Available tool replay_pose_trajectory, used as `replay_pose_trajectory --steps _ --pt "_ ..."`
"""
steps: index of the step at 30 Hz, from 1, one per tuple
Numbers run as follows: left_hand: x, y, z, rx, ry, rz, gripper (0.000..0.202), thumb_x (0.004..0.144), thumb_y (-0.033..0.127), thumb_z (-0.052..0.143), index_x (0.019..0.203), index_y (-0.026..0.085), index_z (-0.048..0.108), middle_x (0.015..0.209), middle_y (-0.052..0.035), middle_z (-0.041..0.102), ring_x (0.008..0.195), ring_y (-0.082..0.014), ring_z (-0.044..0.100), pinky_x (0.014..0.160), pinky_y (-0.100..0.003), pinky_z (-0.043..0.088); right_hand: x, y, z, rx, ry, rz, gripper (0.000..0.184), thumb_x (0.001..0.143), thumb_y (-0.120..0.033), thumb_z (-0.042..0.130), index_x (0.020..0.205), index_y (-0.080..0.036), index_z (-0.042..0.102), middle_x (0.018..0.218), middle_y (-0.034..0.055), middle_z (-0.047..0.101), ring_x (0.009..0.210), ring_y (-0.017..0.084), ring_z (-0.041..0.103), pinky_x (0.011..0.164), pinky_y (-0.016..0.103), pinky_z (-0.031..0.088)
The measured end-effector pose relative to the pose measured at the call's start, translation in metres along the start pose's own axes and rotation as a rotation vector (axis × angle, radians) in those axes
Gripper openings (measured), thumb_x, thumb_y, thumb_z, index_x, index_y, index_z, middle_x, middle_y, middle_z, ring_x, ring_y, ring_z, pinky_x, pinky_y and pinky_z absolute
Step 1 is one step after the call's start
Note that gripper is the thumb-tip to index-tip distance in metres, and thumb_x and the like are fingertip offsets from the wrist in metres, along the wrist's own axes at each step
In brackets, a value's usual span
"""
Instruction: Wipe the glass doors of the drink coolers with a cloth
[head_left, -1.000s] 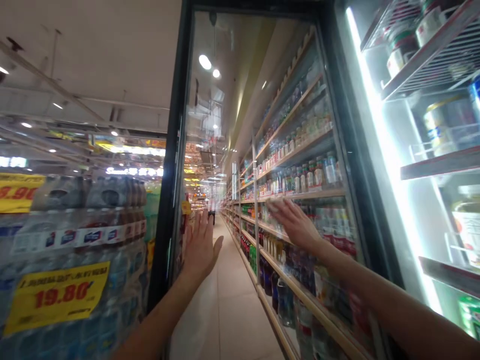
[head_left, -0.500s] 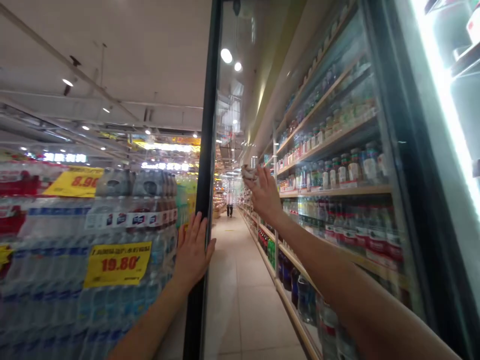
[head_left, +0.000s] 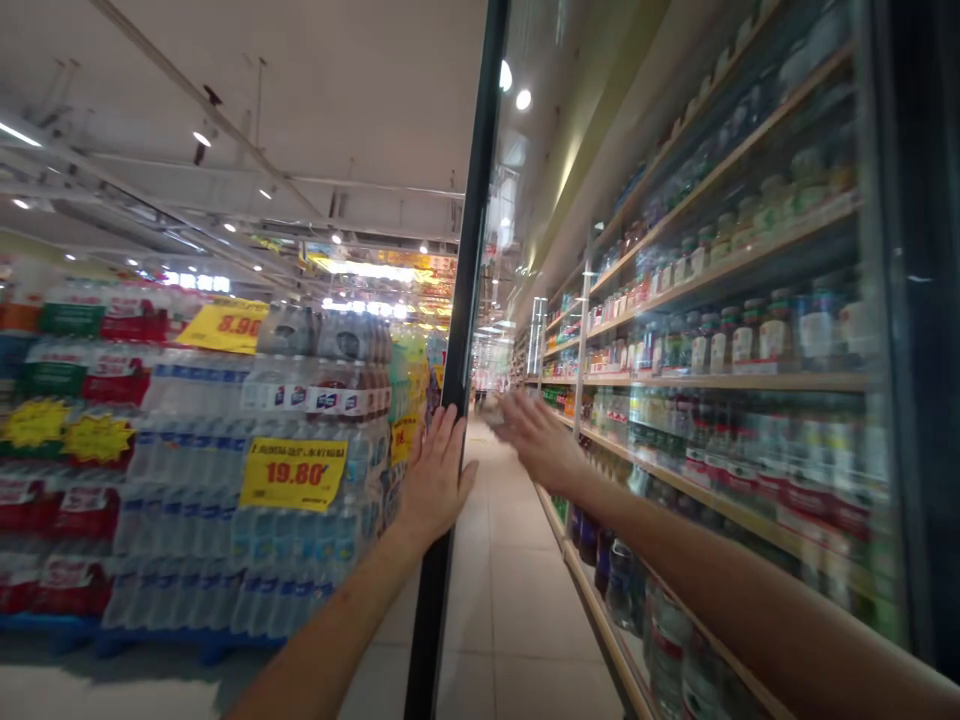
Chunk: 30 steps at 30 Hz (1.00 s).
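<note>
A glass cooler door (head_left: 525, 600) with a black frame (head_left: 477, 220) stands swung out in front of me. My left hand (head_left: 435, 480) rests on the frame's edge, fingers stretched out flat and the thumb apart. On the glass side, my right hand (head_left: 546, 448) presses a pale, crumpled cloth (head_left: 491, 410) to or near the pane. Motion blurs this hand and the cloth, and the fingers cover part of it. Through or mirrored in the glass, shelves of bottles (head_left: 750, 335) appear behind my right forearm.
Packs of bottled water (head_left: 187, 500) are stacked on a blue pallet (head_left: 217, 645) at the left, with yellow price signs (head_left: 294, 474). Beside them are red packs (head_left: 82, 510). A tiled aisle floor (head_left: 517, 560) runs away beyond the glass. Ceiling lights hang above.
My right hand has moved down across the glass with the cloth. My left hand remains on the door frame. The view has turned left, so the door sits further right.
</note>
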<state>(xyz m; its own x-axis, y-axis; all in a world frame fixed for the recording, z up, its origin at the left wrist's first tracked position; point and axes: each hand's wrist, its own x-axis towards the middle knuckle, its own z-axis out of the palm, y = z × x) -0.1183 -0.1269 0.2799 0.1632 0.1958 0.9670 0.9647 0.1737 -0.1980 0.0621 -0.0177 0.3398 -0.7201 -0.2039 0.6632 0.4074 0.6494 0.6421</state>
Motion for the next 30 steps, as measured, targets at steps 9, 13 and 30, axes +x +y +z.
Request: replay_pose_trajectory --steps 9,13,30 --pt "-0.046 0.012 0.004 0.055 -0.074 0.102 0.050 0.087 0.028 0.039 0.133 0.008 0.038 0.142 -0.0141 0.036 0.136 -0.0243 0.024 0.111 -0.045 0.019 -0.043 -0.041 0.020 -0.001 0.063 0.222 0.043 0.084 -0.015 0.046 0.126 -0.025 0.051 0.146 0.0089 0.033 0.139 0.027 0.017 0.108 0.055 0.020" --pt "-0.079 0.020 0.005 0.067 -0.121 0.124 0.051 0.086 0.028 0.041 0.133 0.008 0.038 0.141 -0.0138 0.037 0.135 -0.0246 0.025 0.111 -0.045 0.017 -0.091 -0.092 0.036 0.042 -0.045 -0.069 0.038 0.085 -0.022 0.045 0.122 -0.024 0.054 0.144 0.0035 0.038 0.136 0.024 0.026 0.106 0.045 0.031" --pt "-0.101 0.071 0.023 -0.045 -0.165 0.166 0.054 0.086 0.026 0.041 0.137 0.011 0.032 0.140 -0.0128 0.039 0.137 -0.0225 0.022 0.112 -0.044 0.016 -0.141 -0.041 0.015 -0.065 0.059 0.131 0.039 0.083 -0.014 0.049 0.120 -0.025 0.055 0.144 0.0031 0.037 0.139 0.023 0.015 0.111 0.047 0.022"
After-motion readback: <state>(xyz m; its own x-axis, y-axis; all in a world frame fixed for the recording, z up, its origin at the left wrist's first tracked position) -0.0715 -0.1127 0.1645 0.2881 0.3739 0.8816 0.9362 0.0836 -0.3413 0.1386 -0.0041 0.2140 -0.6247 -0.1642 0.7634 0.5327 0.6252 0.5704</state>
